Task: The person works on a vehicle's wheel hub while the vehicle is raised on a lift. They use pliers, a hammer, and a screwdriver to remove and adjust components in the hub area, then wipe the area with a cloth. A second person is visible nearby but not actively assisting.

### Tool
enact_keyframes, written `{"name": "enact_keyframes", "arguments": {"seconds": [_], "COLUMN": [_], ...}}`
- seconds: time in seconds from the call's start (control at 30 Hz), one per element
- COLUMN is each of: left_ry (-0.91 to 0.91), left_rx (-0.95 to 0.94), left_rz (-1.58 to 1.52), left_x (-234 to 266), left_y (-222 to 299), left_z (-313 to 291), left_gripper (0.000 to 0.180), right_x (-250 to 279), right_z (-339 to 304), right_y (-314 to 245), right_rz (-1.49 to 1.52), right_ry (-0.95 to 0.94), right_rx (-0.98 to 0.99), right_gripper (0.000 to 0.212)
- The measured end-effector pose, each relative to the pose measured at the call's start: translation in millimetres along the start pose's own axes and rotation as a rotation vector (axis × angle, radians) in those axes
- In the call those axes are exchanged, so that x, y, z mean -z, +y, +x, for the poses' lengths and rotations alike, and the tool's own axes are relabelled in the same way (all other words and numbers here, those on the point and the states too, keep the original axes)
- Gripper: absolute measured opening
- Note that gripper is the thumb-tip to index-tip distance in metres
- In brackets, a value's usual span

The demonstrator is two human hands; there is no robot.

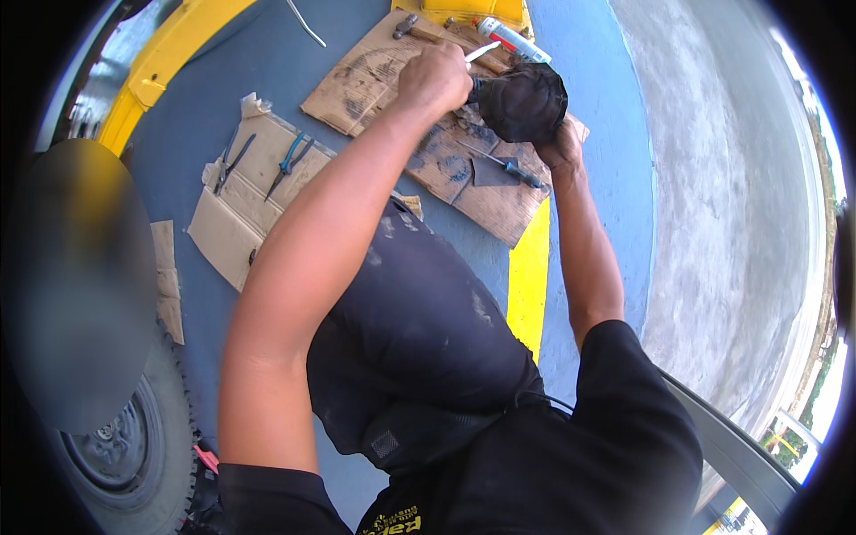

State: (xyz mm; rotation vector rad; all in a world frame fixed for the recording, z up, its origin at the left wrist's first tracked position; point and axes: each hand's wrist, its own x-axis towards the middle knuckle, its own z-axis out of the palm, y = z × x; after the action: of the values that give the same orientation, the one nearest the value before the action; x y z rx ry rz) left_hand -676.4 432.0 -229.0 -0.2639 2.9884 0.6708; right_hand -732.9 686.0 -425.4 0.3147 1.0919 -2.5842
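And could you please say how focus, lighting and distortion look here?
Head view: the large dark shape at left is badly blurred; the far-right outdoor strip looks washed out; the blue floor bows along its right edge; the black piece shows little surface detail.

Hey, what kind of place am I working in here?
Probably a vehicle repair shop: there's a chunky treaded tire at lower left, and teal-handled pliers and a hammer lie on cardboard sheets.
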Motion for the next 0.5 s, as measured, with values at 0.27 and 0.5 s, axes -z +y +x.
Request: {"name": "enact_keyframes", "arguments": {"seconds": [0.27,0.5], "left_ry": [0.039,-0.035], "left_rx": [-0.167,-0.182], "left_rz": [0.012,0.038], "left_x": [-10,-17], "left_y": [5,4], "left_z": [-6,3], "left_gripper": [0.033,0.032], "right_x": [-119,-152], "right_z": [-20,-6], "right_y": [8,11], "right_rz": [0.035,-0.100], "right_ry": [-0.126,0.023], "right_rx": [0.006,0.185], "right_gripper": [0.032,0.022]}}
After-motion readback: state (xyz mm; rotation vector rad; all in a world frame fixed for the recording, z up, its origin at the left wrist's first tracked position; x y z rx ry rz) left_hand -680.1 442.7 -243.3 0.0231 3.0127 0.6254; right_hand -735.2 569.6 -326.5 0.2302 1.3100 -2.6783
